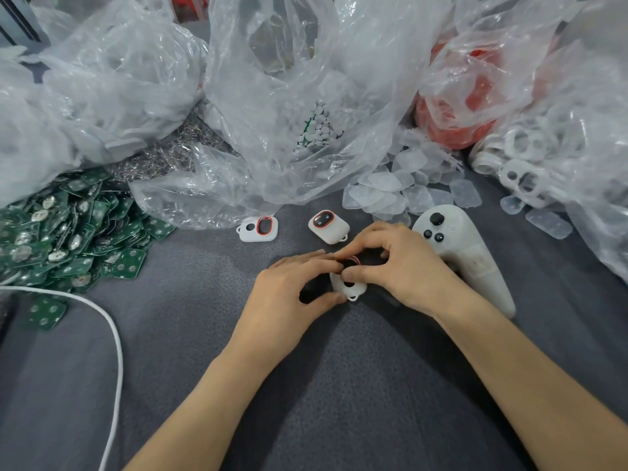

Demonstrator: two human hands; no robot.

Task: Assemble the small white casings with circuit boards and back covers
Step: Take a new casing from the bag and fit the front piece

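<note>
A white cable point(114, 334) curved over the grey cloth surface point(339, 385) at far left. Beside it lay a loose heap of green circuit boards point(68, 232), many bearing round silver contacts. Above them slumped a crumpled clear bag point(102, 79) whose contents were too blurred to tell, with a pile of small metal rings point(163, 154) spilling out next to it. The middle clear bag point(306, 62) held small white round pieces point(319, 127).

In front of it, two loose casings lay apart on the cloth: a flat one point(258, 228) with a red-rimmed oval opening, and a thicker one point(328, 226) with a dark insert inside its red rim.

Nearer the person, the left hand point(289, 290) pinched the white casing point(348, 287) between thumb and curled fingers, just above the cloth. It was small and rounded, with a dark hole and a loop at its lower corner. The right hand point(401, 266) curled onto it too, thumb on its face, fingertips at what seemed a red-edged ring.

Further right were scattered translucent back covers point(407, 188), a white controller point(455, 246), a clear bag of red parts point(458, 96) and a bag of white frames point(523, 158)
</note>
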